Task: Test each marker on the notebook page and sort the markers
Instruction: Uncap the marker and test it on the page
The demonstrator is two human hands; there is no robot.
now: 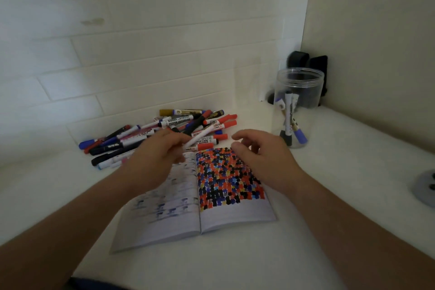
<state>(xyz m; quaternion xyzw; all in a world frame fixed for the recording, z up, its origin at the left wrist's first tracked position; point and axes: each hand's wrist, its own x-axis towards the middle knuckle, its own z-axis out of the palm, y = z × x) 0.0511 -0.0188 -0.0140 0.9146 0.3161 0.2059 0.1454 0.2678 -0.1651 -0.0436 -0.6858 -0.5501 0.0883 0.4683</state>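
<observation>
An open notebook [188, 214] lies on the white table in front of me, its right page packed with red, blue, black and yellow test marks. Behind it spreads a pile of several markers [160, 132] with red, blue and black caps. My left hand [155, 158] hovers over the notebook's top left corner, its fingers closed on a white marker [200, 138] that points up and to the right. My right hand [261, 155] floats over the top right of the coloured page, fingers apart and curled, holding nothing.
A clear plastic jar [297, 106] with a few markers inside stands at the right, near the corner. Dark objects [308, 63] lean against the wall behind it. A grey round fitting [426, 186] sits at the right edge. A tiled wall backs the table.
</observation>
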